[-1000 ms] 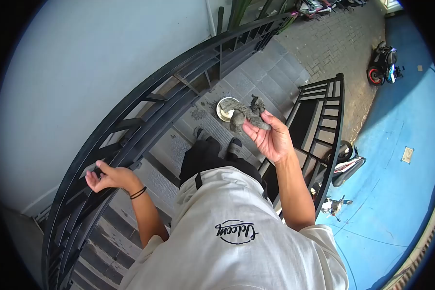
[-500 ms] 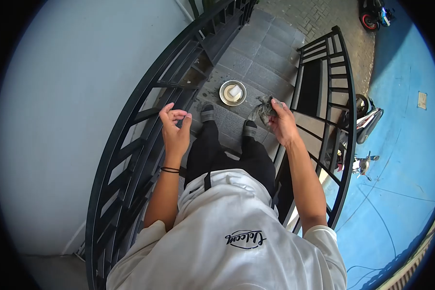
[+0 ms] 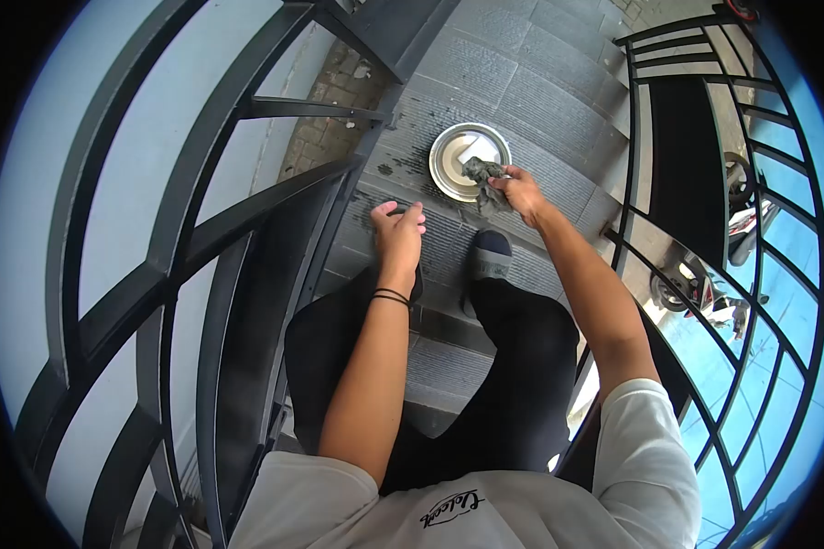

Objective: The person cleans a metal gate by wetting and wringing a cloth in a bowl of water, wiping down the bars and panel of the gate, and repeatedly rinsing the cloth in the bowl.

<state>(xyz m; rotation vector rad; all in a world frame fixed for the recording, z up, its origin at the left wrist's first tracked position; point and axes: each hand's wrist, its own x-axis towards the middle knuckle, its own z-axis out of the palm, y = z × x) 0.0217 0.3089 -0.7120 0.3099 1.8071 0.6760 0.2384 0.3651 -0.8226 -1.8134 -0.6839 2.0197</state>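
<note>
A crumpled grey rag hangs from my right hand, pinched between thumb and fingers. It overlaps the near right rim of a round metal basin on the stair; whether the two touch, I cannot tell. Inside the basin is pale, cloudy liquid with a white block-like piece in it. My left hand hovers above the steps in front of my left knee, holding nothing, its fingers loosely bent and apart. Two dark bands circle that wrist.
Grey tiled steps descend ahead, with wet spots beside the basin. Black metal railings run close on the left, and another railing on the right. My slippered foot rests just below the basin. Parked motorbikes stand beyond the right railing.
I have bent down, so the basin and steps look closer. My right hand has brought the rag to the basin's edge. My left hand has lowered and come inward.
</note>
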